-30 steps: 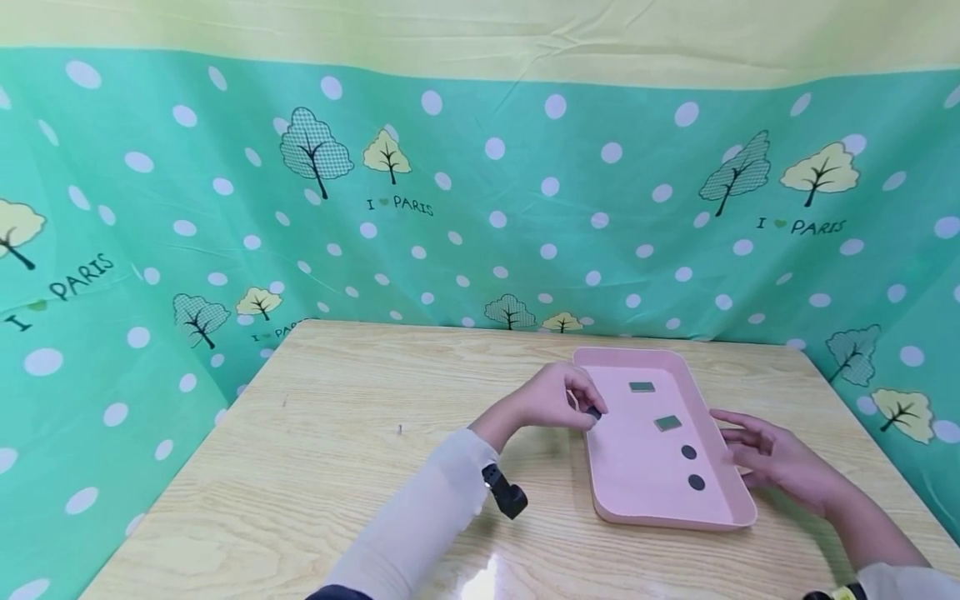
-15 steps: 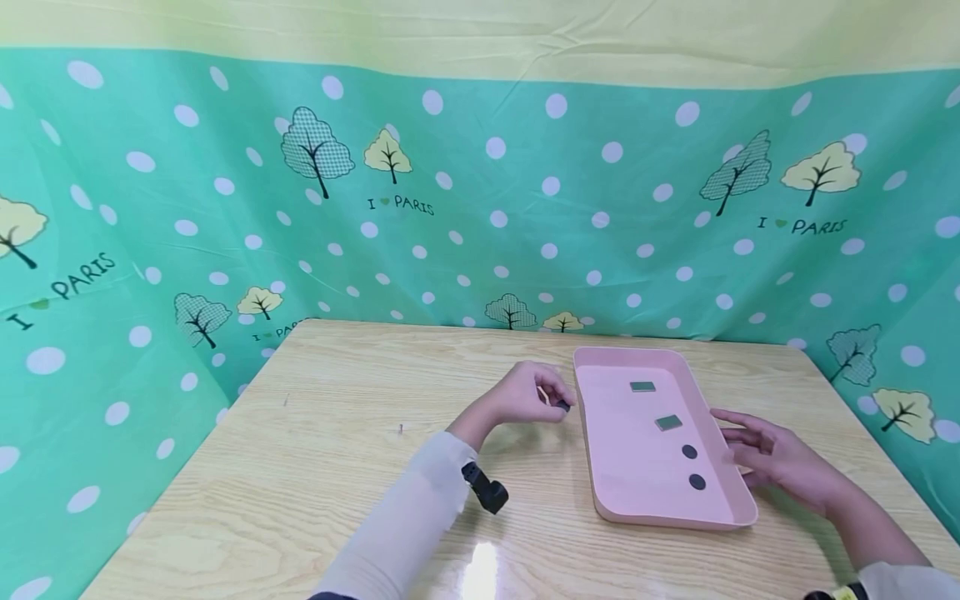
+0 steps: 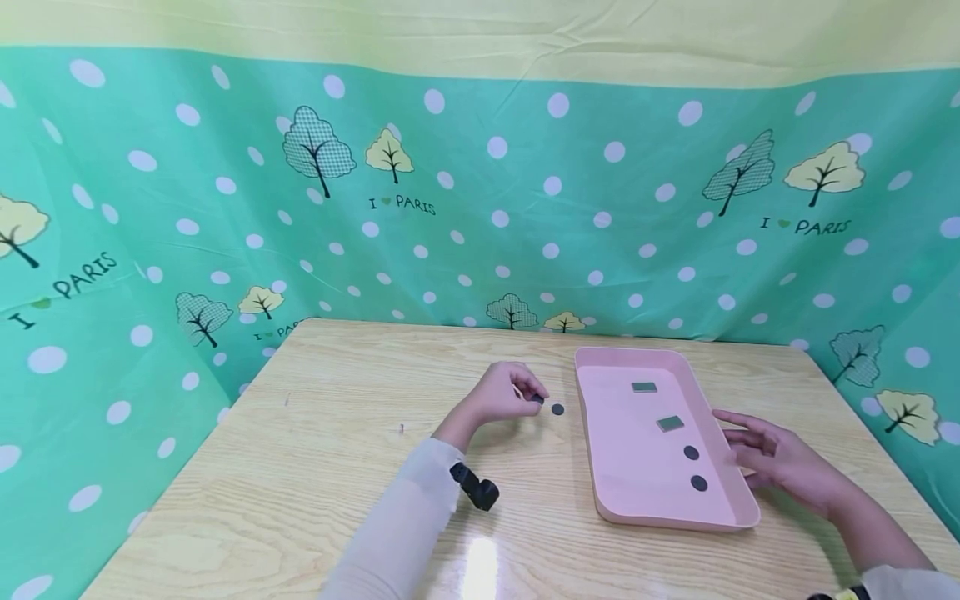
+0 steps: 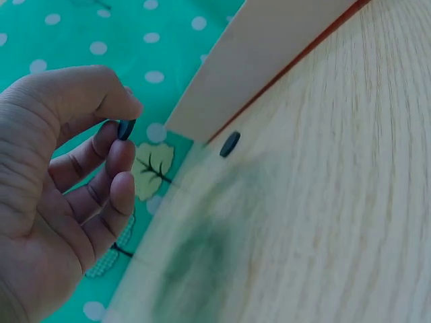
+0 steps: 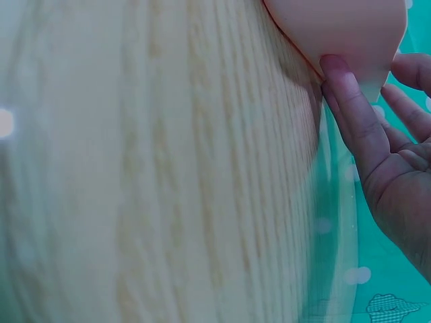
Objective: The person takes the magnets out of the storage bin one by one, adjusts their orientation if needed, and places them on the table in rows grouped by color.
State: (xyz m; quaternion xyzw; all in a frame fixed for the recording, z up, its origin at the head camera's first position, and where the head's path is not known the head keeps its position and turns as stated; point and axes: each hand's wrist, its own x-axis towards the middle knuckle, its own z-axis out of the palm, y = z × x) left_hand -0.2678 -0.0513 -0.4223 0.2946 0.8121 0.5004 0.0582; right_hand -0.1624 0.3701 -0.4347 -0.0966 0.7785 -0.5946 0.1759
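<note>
My left hand [image 3: 501, 393] pinches a small black disc [image 4: 126, 129] between thumb and fingertips, held over the table left of the pink tray [image 3: 600, 467]. A second black disc [image 3: 557, 409] lies on the wood between this hand and the tray's left wall. In the left wrist view that loose disc [image 4: 230, 144] sits close to the tray wall. My right hand [image 3: 780, 462] rests its extended fingers against the outside of the tray's right wall. Inside the tray are two black discs [image 3: 691, 452] and two greenish-grey rectangles [image 3: 670, 423], all lying flat.
The wooden table [image 3: 337, 467] reaches back to a green dotted curtain [image 3: 420, 208]. A small dark mark [image 3: 401, 428] shows on the wood to the left. A black strap with a camera [image 3: 476, 487] is round the left sleeve.
My left hand has moved left, from over the tray's left wall to over the table, keeping a disc pinched. A disc now shows lying on the table. The right hand and tray have stayed put.
</note>
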